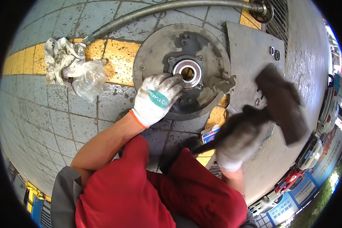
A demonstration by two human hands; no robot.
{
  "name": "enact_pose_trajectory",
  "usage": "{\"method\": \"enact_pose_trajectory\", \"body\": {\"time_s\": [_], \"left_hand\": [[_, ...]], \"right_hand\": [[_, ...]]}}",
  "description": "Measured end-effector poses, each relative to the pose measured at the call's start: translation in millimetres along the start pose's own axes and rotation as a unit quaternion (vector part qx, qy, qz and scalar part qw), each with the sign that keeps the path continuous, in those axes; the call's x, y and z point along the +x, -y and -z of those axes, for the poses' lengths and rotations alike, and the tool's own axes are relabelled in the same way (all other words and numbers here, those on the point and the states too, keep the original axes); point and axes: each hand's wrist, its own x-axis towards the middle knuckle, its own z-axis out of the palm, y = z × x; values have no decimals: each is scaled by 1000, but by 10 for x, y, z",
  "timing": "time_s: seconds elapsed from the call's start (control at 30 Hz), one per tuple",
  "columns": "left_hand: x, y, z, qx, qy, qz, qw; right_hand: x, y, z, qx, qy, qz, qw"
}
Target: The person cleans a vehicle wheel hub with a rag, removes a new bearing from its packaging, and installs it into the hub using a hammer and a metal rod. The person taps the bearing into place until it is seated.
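Centrally, over the tiled floor point(83, 123), a round brake backing plate point(150, 47) is set. At right, a blurred hammer point(283, 106) is clenched in the right hand point(238, 140). By the left hand point(155, 97), fingers bunched, the mid-plate bearing point(196, 68) is touched at near left; pinching cannot be confirmed.

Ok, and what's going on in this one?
A person is at a round brake backing plate. Their gloved left hand is at the near left edge of the wheel bearing in its middle. Their gloved right hand, motion-blurred, grips a hammer off to the right. An axle shaft lies beyond.
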Motion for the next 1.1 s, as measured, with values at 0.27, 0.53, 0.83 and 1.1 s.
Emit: {"method": "enact_pose_trajectory", "body": {"time_s": [0.27,0.53,0.83,1.1], "left_hand": [[112,76,-47,13,-9,7,1000],[39,23,-36,-10,-6,3,1000],[-31,50,15,-33,4,44,998],[-3,74,9,-10,-3,22,1000]], "right_hand": [[80,-215,-447,-97,181,-211,956],[-178,-347,-452,-51,173,-172,968],[-353,-21,103,25,126,-63,990],[-314,-225,-310,-137,303,-174,927]]}}
